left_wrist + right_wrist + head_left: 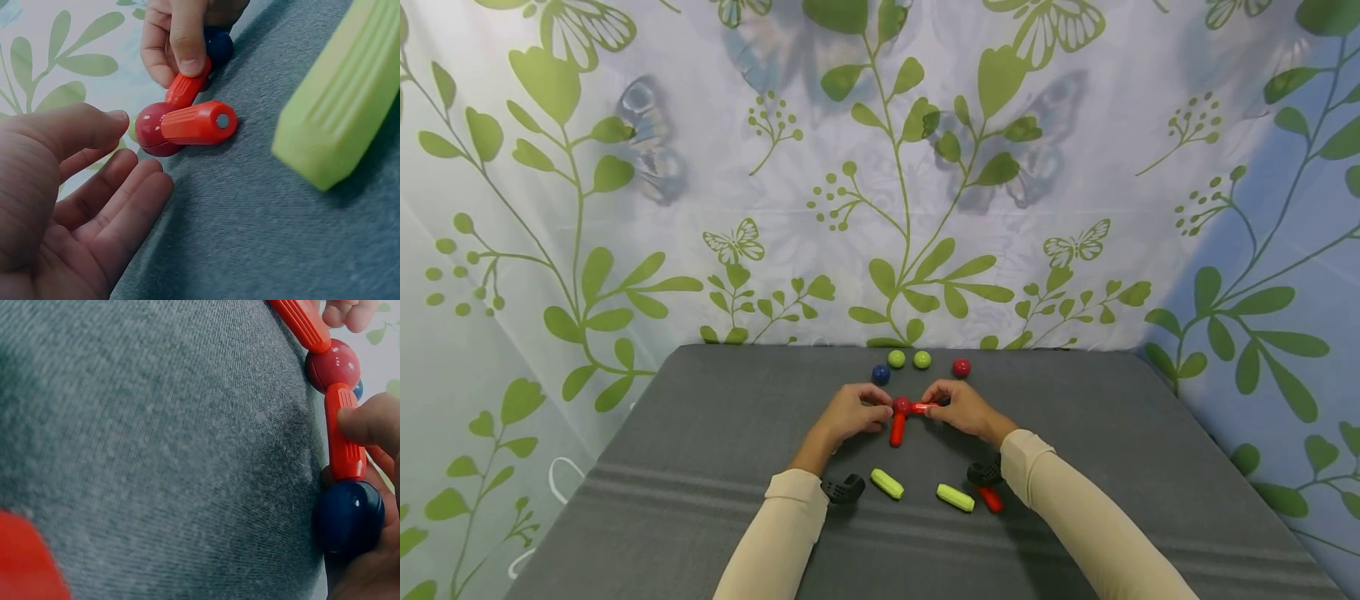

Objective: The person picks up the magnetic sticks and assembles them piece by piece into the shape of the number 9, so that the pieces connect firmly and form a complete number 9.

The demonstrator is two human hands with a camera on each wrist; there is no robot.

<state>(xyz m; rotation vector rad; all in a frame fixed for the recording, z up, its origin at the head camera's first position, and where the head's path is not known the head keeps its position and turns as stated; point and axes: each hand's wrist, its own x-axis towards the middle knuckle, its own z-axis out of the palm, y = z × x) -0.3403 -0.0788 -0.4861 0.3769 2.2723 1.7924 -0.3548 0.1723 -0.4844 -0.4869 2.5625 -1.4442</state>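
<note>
A dark red ball (pixel 902 405) joins two red magnetic sticks above the grey cloth. One red stick (pixel 197 124) points toward the person, its metal-tipped end bare. My right hand (pixel 964 410) pinches the other red stick (pixel 345 434) between thumb and fingers. At that stick's far end sits a dark blue ball (pixel 349 517), close against the right palm and hidden in the head view. My left hand (pixel 852 412) is just left of the dark red ball, thumb and fingers spread apart with nothing between them in the left wrist view.
Behind the hands lie another blue ball (pixel 881 375), two green balls (pixel 896 358) and a second red ball (pixel 961 367). Two yellow-green sticks (pixel 887 483) lie nearer the person, between the forearms. A loose red stick (pixel 989 498) lies by the right wrist. A leaf-patterned curtain (pixel 895 208) hangs behind.
</note>
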